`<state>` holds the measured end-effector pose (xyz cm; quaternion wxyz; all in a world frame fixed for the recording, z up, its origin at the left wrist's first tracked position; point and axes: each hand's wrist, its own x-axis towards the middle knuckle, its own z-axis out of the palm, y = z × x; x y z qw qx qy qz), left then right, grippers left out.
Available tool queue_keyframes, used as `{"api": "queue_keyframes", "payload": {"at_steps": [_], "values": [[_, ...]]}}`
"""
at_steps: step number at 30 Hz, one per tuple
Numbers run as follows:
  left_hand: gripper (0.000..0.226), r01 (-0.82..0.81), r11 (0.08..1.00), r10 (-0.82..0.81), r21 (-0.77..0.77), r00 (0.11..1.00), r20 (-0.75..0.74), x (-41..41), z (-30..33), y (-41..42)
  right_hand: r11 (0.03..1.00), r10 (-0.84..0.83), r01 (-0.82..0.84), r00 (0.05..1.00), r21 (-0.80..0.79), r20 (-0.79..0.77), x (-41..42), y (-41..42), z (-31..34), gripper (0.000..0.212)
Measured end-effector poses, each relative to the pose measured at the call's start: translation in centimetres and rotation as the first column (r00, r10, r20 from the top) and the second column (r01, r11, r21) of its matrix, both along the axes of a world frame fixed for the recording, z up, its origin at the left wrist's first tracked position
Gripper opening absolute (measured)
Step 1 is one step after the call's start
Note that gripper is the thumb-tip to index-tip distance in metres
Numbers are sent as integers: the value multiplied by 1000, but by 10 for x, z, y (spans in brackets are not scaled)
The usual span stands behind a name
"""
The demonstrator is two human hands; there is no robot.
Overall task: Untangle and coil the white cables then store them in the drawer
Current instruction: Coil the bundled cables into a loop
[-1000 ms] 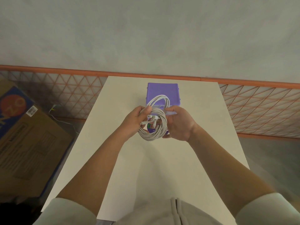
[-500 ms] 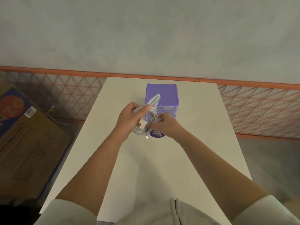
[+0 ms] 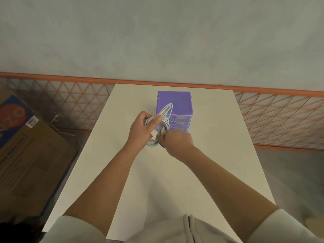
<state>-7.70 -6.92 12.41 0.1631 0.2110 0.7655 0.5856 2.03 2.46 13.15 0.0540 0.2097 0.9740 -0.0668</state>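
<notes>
Behind everything is a plain grey wall [image 3: 157, 32] with an orange strip [image 3: 52, 78] along its bottom, and below that strip is a criss-cross pattern of orange lines [image 3: 280, 120]. A long white table [image 3: 210, 172] reaches from the person to that wall. Far along the table stands a little purple drawer box [image 3: 177, 104]. It has see-through drawers [image 3: 182, 122] stacked on its front, each with a purple handle. The left hand [image 3: 141, 130] is held up above the table, just in front of the box. Its fingers are curled shut around a bundle of white cables [image 3: 162, 125], and the thumb presses on top of the loops. The cables are wound into a loose ring. One loop sticks up in front of the purple lid, and the bottom of the ring hangs down between the two hands. The right hand [image 3: 177, 143] is right beside the ring. Its fingertips are pressed together, pinching the cables low on the ring's right side. Both bare arms stretch out from pale sleeves [image 3: 284, 223] at the bottom edge. On the floor to the left of the table sits a big brown cardboard box [image 3: 29, 155] with a blue and red picture on it. A thin white wire [image 3: 66, 133] lies on the floor near that box.
</notes>
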Motion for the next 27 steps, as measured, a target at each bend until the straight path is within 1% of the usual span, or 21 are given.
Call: {"api": "queue_keyframes", "payload": {"at_steps": [1,2,3,4,5,6,7,9,10,11,12,14,16,17,20,22,23,24,25,27], "values": [[34,-4,1000,4,0,1000,-11,0,-1,0,999,-2,2,1000,-48,19,-1,0,0,33],[34,-8,1000,8,2,1000,-16,0,-1,1,989,-19,26,999,-148,45,-2,0,-1,36],[34,-13,1000,13,2,1000,-19,0,-2,1,950,-70,85,996,-300,61,-5,2,-1,36],[34,-13,1000,13,1,1000,-22,1,-2,0,866,-138,161,987,-473,83,-6,3,-2,33],[34,-7,1000,7,-2,1000,-28,1,-2,0,737,-208,238,970,-632,122,-8,4,-3,30],[34,3,1000,-3,-7,999,-34,2,-3,0,589,-251,290,953,-754,171,-8,6,-4,26],[35,14,1000,-14,-15,999,-38,2,-4,0,447,-271,320,938,-835,214,-7,8,-4,23],[35,33,999,-34,-30,999,-38,4,-5,-1,185,-282,328,921,-926,270,-2,16,-5,18],[34,40,999,-41,-31,999,-33,4,-5,-1,67,-278,324,914,-944,295,0,21,-6,16],[34,45,999,-46,-28,999,-26,5,-6,-1,-28,-274,327,906,-945,322,2,24,-7,14],[33,46,999,-47,-23,999,-21,5,-6,-1,-102,-270,334,898,-937,349,4,27,-7,13],[32,42,999,-42,-16,999,-11,7,-6,-1,-183,-272,348,881,-919,388,6,30,-7,16],[31,40,999,-40,-14,999,-6,8,-6,1,-223,-285,354,868,-908,408,7,31,-6,22],[31,42,999,-42,-15,999,-4,9,-6,1,-225,-292,358,863,-906,413,6,31,-6,23],[33,47,999,-47,-20,999,4,10,-7,3,-167,-309,388,853,-906,422,5,31,-4,21],[33,43,999,-43,-26,999,16,12,-6,4,-120,-341,408,839,-905,424,4,29,-5,39],[34,42,999,-42,-30,999,17,13,-7,4,-78,-367,417,832,-905,415,3,27,-7,46],[35,43,998,-43,-36,999,14,13,-7,5,-18,-393,427,829,-904,399,1,25,-8,48],[35,45,998,-45,-44,999,7,13,-7,5,56,-412,433,831,-900,374,1,23,-9,47],[36,44,998,-44,-55,999,-7,11,-8,5,197,-417,427,851,-882,319,1,20,-9,38]]}}
